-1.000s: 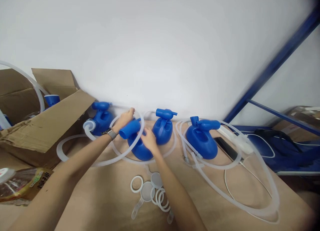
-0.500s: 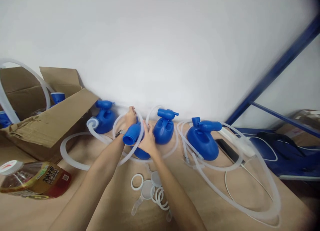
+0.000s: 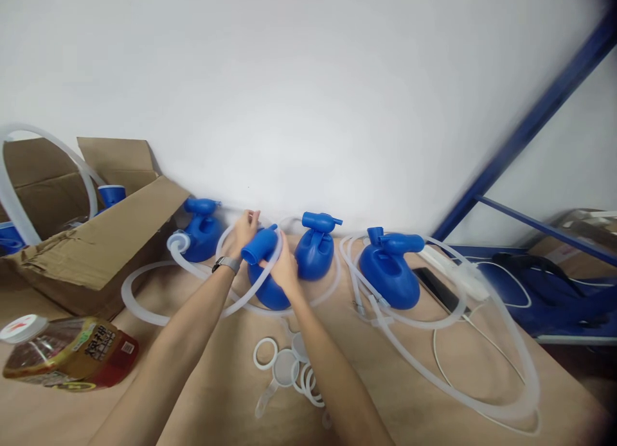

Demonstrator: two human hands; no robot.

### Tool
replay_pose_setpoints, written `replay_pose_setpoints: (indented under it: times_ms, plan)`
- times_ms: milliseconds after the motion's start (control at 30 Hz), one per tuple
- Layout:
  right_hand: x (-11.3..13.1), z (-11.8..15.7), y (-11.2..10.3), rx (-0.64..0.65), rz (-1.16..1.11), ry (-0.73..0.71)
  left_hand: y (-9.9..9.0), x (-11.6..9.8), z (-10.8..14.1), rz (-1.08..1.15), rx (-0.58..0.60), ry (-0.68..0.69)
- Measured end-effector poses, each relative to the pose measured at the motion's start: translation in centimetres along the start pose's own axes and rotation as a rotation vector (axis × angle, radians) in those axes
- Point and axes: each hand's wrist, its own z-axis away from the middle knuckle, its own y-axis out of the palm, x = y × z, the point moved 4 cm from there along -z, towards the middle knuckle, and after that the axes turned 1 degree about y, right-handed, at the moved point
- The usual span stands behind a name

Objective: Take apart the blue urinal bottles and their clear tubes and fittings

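A blue plastic urinal bottle [image 3: 270, 294] stands on the table between my hands, its spout piece [image 3: 260, 244] tilted with the open mouth toward the lower left. My right hand [image 3: 286, 267] is closed round the bottle's upper right side, just below the spout. My left hand [image 3: 245, 230], with a watch at the wrist, is behind and left of the spout. Its fingers are bent together, and what they pinch, if anything, cannot be made out. A translucent hose [image 3: 263, 280] loops in front of this bottle.
Similar blue bottles stand at the left [image 3: 201, 239], centre [image 3: 314, 256] and right [image 3: 391, 279], with hoses round them. White rings [image 3: 265, 354] and strainer-like discs [image 3: 285, 367] lie in front. A cardboard box [image 3: 116, 240], a drink bottle [image 3: 72, 355] and a phone [image 3: 436, 290] flank the work.
My left hand has shifted left, away from the spout. The spout's mouth has tipped downward less and moved up slightly, showing more of its length. My right hand stays on the bottle.
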Motion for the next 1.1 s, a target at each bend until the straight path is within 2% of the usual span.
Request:
replay_pose_setpoints:
  times_ms: [233, 400, 500, 633, 767, 1100]
  plan:
    - [-0.6, -0.8, 0.0, 0.010, -0.015, -0.065, -2.5, 0.9, 0.9, -0.006, 0.291, 0.255]
    - [-1.7, -1.1, 0.2, -0.003, -0.095, -0.136, -3.0, 1.6, 0.8, -0.087, 0.388, 0.385]
    - [-2.1, -1.2, 0.2, 0.000, -0.112, -0.146, -2.7, 1.5, 0.7, -0.152, 0.393, 0.419]
    - [-1.9, -1.0, 0.0, -0.008, -0.147, -0.183, -1.6, 1.5, 1.0, -0.258, 0.336, 0.343]
    - [-1.7, -0.9, -0.2, 0.019, -0.141, -0.161, -0.8, 1.6, 1.2, -0.335, 0.273, 0.248]
    - [-1.6, -1.0, -0.1, 0.002, -0.112, -0.158, 0.2, 0.9, 0.1, -0.398, 0.233, 0.079]
